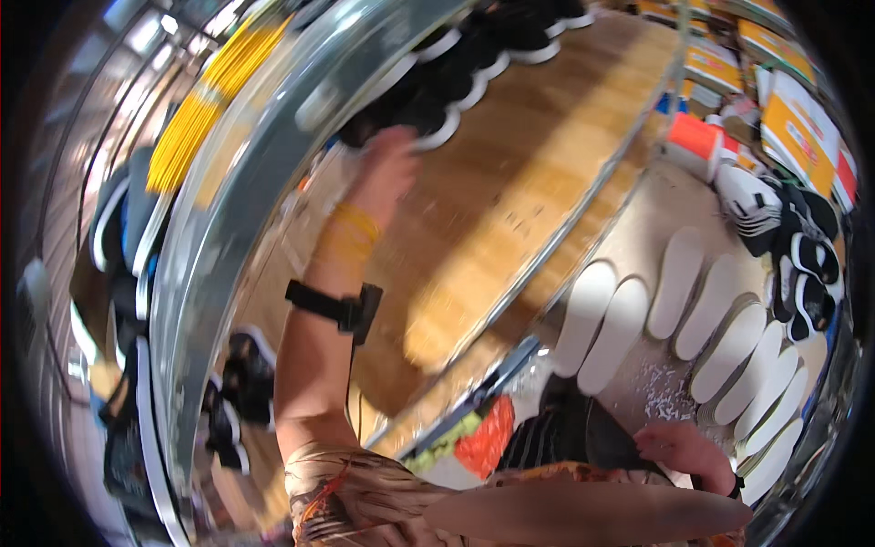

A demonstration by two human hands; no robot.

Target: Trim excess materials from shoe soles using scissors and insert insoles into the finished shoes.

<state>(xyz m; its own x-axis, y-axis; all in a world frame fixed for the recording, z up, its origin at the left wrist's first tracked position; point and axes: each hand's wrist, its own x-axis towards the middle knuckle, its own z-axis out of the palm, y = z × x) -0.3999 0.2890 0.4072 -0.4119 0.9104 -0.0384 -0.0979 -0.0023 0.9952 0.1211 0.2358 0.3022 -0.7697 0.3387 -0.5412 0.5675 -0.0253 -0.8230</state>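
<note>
A person's left hand (387,169) reaches up to a black, white-soled sneaker (428,114) in a row on the wooden shelf (547,173); blur hides whether it grips. The shoe looks light and flexible, best taken at the heel. The right hand (684,451) clasps dark fabric (570,433) beside white insoles (674,310).

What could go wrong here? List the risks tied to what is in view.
The left hand stretches up to a black shoe with a white sole at the end of a packed row; neighbouring shoes might get knocked off the wooden shelf. The right hand rests by loose white insoles, which could be swept aside.
</note>
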